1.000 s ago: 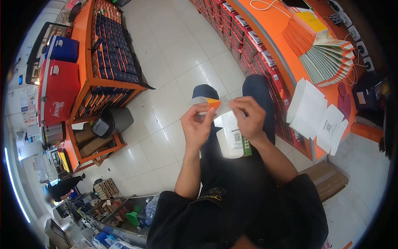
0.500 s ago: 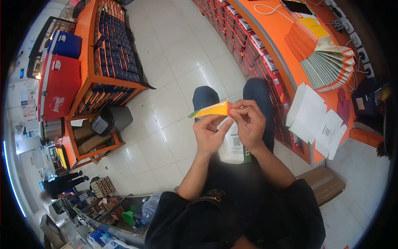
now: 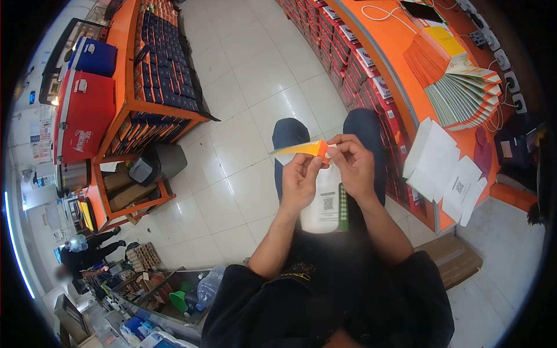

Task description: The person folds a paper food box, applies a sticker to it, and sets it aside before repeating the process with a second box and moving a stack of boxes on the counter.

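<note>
A thin cardboard box blank [image 3: 321, 203] is held over my lap. Its upper part is orange and yellow, and its white panel bears a QR code and a green checked edge. My left hand [image 3: 300, 182] pinches the orange end from the left. Close beside it, my right hand [image 3: 355, 171] has thumb and fingers closed on the right side of the same end, by a small white flap. The fingertips almost meet, and they hide part of the fold.
On the orange counter at right lie a white unfolded box blank [image 3: 444, 174], a fanned stack of flat blanks [image 3: 458, 95] and a phone [image 3: 422, 11]. Shelves of dark boxes [image 3: 165, 75] and a red cooler [image 3: 87, 119] stand left. Another person [image 3: 96, 255] is at far left.
The blank's orange end has turned and narrowed in my fingers, and its white panel hangs lower and more leftward. The distant person has moved slightly, with a clear water jug now visible.
</note>
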A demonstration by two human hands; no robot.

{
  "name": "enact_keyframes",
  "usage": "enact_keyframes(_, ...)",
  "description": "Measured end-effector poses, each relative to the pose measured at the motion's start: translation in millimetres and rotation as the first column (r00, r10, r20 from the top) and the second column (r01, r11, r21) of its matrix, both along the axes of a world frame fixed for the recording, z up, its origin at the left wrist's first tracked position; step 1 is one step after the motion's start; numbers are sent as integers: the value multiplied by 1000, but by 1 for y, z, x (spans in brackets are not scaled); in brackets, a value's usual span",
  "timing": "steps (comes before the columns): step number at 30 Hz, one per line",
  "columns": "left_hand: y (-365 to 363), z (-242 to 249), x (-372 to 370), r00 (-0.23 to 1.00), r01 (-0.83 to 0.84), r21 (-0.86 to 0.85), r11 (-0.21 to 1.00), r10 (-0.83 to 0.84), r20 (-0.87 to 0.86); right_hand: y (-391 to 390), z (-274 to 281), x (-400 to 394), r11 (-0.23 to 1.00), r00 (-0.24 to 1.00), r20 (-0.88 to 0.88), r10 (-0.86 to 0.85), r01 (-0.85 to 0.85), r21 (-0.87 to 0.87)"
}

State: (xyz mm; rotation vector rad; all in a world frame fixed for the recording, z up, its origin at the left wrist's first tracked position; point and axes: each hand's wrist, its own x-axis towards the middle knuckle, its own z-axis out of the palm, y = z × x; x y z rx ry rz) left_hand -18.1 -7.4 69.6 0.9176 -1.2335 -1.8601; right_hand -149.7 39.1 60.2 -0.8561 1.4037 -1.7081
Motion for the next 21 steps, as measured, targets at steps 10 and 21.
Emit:
enact_keyframes(10,-2,-6,-1,997,18,-39,999,-15,76,-3,-4,4,997,996,-66,-55,58,43)
enact_keyframes(21,1,-24,7,995,34,57,998,-39,90,-4,10,-8,995,930,-360,78,-48,92)
